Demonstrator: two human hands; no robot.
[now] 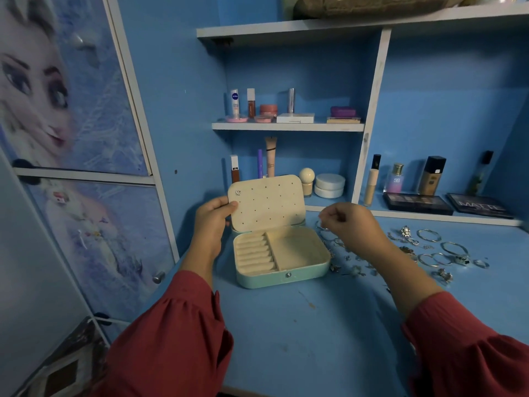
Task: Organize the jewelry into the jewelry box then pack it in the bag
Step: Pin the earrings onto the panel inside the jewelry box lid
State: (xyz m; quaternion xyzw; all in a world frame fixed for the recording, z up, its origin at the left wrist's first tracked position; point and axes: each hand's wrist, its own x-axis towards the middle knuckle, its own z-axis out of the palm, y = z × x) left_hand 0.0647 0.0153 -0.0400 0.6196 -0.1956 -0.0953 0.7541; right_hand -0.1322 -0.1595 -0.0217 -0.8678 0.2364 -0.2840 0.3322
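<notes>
At frame centre the open jewelry box (pixel 282 255) sits on the blue desk (pixel 315 325); the left hand (pixel 213 217) pinches its lid edge, and the right hand (pixel 347 222) is curled, perhaps around something small, though I cannot tell. Loose jewelry (pixel 429 250) lies at right. Letting go might drop the lid; small pieces could scatter. Cosmetics fill blue shelves (pixel 287 126) above.

Bedroom vanity: cosmetics shelves (pixel 287 126)

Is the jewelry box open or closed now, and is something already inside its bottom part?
Open: the jewelry box has its lid raised, steadied by the left hand. The bottom compartments look empty; one earring sits in the lid.
</notes>
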